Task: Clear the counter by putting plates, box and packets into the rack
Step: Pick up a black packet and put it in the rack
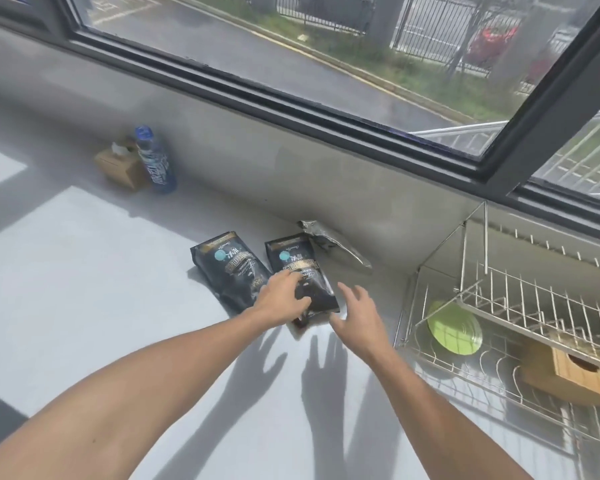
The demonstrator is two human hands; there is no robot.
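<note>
Two bare forearms reach in from six o'clock across the pale counter [84, 271], throwing finger shadows on it. At the centre, the left hand [279, 301] lies on the near end of the right-hand black packet [300, 275], fingers curled over it; whether they grip it or only press on it cannot be told. Just to its three o'clock the right hand [355, 315] hovers with fingers spread wide, holding nothing, its fingertips close to the packet's right edge. A second black packet [227, 271] lies flat just beside the first, at its nine o'clock, the two nearly touching. At four o'clock stands the wire rack [520, 303]; in its lower tier a green plate [454, 329] leans on edge and a wooden box [582, 375] sits to the plate's right. Beyond the packets, at one o'clock from them, a crumpled silver packet [321, 235] lies against the wall. Farther off at eleven o'clock a blue bottle [155, 161] stands touching a brown tissue box [116, 166]. Farthest, at twelve o'clock, a dark-framed window [326, 109] shows a road.
</note>
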